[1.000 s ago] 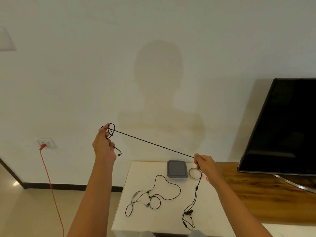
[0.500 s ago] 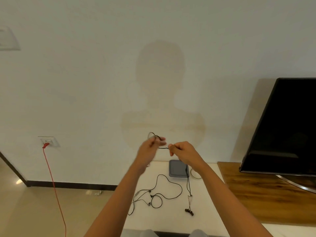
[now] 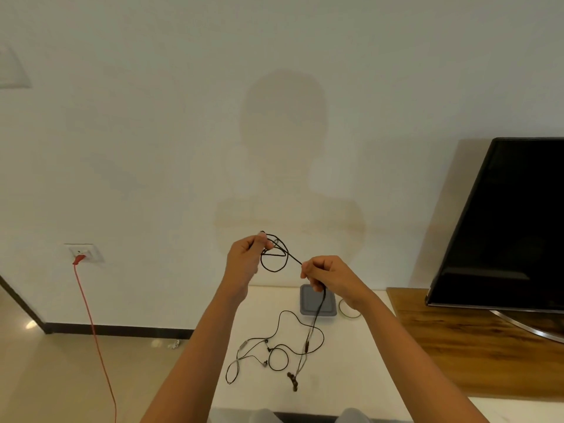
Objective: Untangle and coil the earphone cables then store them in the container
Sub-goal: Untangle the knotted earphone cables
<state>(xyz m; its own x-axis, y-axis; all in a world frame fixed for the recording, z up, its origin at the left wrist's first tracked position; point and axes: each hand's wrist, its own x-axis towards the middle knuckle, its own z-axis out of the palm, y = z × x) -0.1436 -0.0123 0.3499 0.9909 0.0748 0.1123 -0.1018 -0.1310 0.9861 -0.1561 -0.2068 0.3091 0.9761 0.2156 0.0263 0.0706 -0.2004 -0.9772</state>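
Both hands are raised in front of the wall, above the far part of the white worktop (image 3: pixel 351 377), and both have hold of the same black earphone cable (image 3: pixel 274 261). The left hand (image 3: pixel 244 264) has its fingers (image 3: pixel 266 241) curled, with the thumb and the fingertips pinching a few loose loops of this cable; the loops hang just to the right of the hand. From the loops a short straight piece runs down to the right hand (image 3: pixel 328 277), which is close to the left one but does not touch it. The fingers of the right hand are also curled, and they grip the cable between thumb and forefinger. Below the right hand the cable drops down, passes in front of the grey container (image 3: pixel 317 304), and its earbuds (image 3: pixel 293 382) reach the worktop near the front edge. The container stands at the far edge of the worktop; whether it is open or closed I cannot tell. Just beside it, on the right, lies a thin ring (image 3: pixel 349 309). A second earphone cable (image 3: pixel 280 349) lies spread in loose curves on the worktop, to the left of the hanging one. On the right a dark television (image 3: pixel 503 224) stands on a wooden shelf (image 3: pixel 473 346). On the left a red cord (image 3: pixel 91 315) hangs from a wall socket (image 3: pixel 82 253).
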